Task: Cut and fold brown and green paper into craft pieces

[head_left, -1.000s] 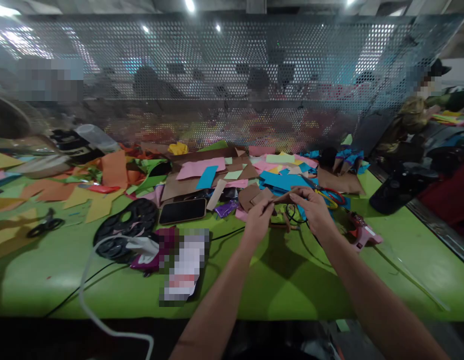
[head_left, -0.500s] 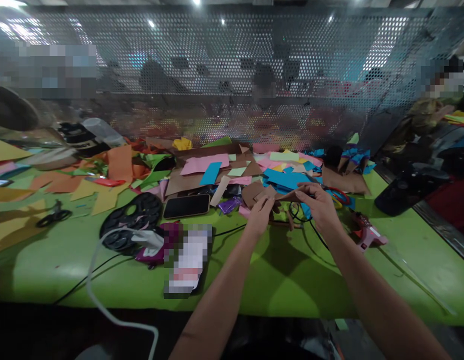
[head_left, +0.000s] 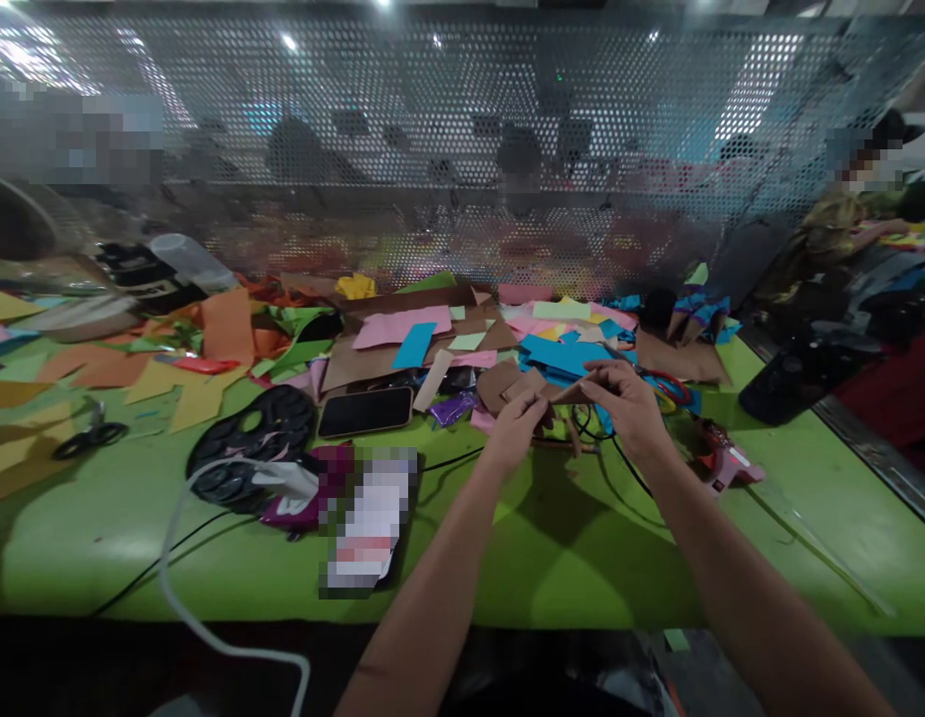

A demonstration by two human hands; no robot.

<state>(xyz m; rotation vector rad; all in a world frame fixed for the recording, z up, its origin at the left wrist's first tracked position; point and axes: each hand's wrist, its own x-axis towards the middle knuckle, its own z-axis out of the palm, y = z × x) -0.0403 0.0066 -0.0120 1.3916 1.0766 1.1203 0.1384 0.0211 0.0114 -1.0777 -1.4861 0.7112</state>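
Observation:
Both my hands hold a small strip of brown paper (head_left: 568,392) above the green table. My left hand (head_left: 516,423) pinches its left end, and my right hand (head_left: 624,398) grips the right end between thumb and fingers. Just behind my left hand lie brown paper pieces (head_left: 498,383). Blue paper sheets (head_left: 559,357) are spread behind the strip. A purple plastic packet (head_left: 453,408) rests left of my left hand. To the right of my right hand are scissors with red handles (head_left: 667,386) and a pink glue gun (head_left: 731,466).
A dark phone (head_left: 365,411), a second phone (head_left: 372,523), a black palette-like tray (head_left: 253,443) and black scissors (head_left: 93,438) lie on the left. A dark bottle (head_left: 798,373) lies at the right. A perforated metal panel (head_left: 462,149) stands behind. Cables cross the green table (head_left: 581,568).
My hands have come slightly closer together, with the brown paper strip still between them. The whole view has shifted a little, so things sit slightly further left.

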